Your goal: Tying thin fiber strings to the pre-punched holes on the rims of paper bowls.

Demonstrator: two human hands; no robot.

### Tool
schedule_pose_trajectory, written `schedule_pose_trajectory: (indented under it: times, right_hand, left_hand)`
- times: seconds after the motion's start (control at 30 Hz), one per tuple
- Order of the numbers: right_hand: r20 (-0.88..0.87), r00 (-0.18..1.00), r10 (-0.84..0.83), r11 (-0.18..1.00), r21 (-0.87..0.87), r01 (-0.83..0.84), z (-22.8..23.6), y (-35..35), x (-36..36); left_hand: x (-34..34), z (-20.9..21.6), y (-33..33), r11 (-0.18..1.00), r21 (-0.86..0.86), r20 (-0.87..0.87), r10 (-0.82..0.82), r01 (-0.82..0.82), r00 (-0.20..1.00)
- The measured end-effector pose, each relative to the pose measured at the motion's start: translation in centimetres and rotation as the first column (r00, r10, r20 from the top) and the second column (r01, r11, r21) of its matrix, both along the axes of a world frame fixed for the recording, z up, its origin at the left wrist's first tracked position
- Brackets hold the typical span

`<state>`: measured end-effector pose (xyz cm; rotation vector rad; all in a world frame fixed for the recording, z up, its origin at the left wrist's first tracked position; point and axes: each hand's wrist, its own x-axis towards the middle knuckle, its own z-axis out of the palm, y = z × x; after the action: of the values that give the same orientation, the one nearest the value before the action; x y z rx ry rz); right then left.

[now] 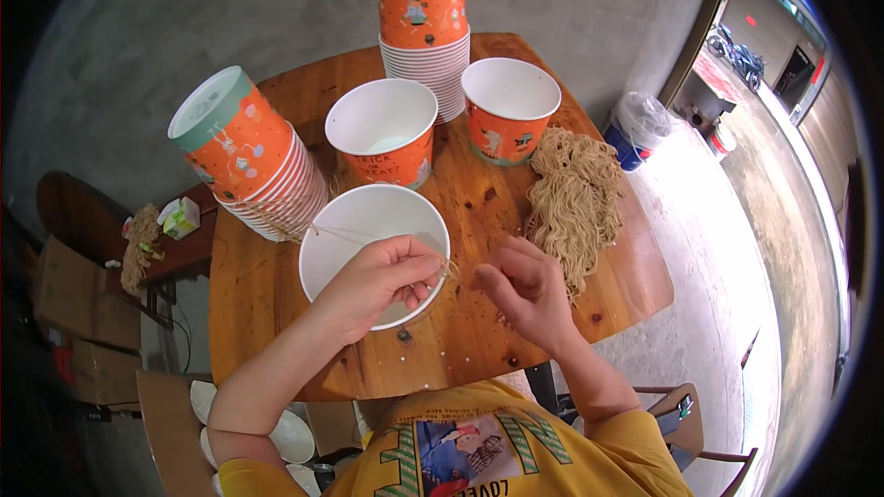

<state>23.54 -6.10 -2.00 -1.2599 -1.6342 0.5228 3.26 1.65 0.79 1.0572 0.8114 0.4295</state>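
Note:
My left hand (391,276) is closed in a pinch on a thin strand of tan yarn (450,269), whose short end sticks out past the fingertips. The strand runs back over a white-lined paper bucket (322,262) to the leaning stack of orange buckets (267,161) at the left, where more yarn lies across the rims. My right hand (529,290) hovers just right of the left one, fingers curled and thumb pointing left; anything between them is too small to make out. A thick bundle of tan yarn (573,212) lies beyond it on the wooden table (479,350).
Two single orange paper buckets, one middle (405,166) and one right (511,133), stand upright behind the near bucket. A tall bucket stack (424,28) rises at the back. A blue pail (635,133) stands on the floor at right. Cardboard boxes (87,313) are at left.

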Motion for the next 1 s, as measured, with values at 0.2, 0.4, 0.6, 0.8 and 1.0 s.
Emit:
schedule_pose_trajectory:
  times: [0.2, 0.4, 0.6, 0.8, 1.0]
  right_hand:
    - [-0.061, 0.998, 0.016, 1.000, -0.014, -0.016, -0.3, 0.9, -0.2]
    - [-0.027, 0.995, 0.093, 0.995, -0.040, -0.094, -0.2, 1.1, -0.5]
    - [0.284, 0.958, 0.030, 0.988, 0.140, -0.072, 0.8, 2.0, 0.1]
    - [0.457, 0.871, -0.182, 0.924, 0.383, -0.007, 0.4, 2.9, 0.6]
    - [0.271, 0.962, -0.001, 0.979, 0.196, -0.054, -0.3, 0.0, -0.4]
  left_hand:
    - [0.2, 0.2, -0.1, 1.000, -0.016, -0.011, -0.003, 0.003, 1.000]
    - [0.1, 0.0, -0.2, 1.000, -0.004, -0.007, 0.001, -0.001, 1.000]
    - [0.1, -0.3, -0.3, 0.997, 0.063, -0.039, -0.045, 0.048, 0.998]
    - [0.3, -0.2, -0.2, 0.991, 0.076, -0.090, -0.107, 0.114, 0.990]
    - [0.3, -0.3, -0.2, 0.995, 0.060, -0.060, -0.070, 0.073, 0.996]
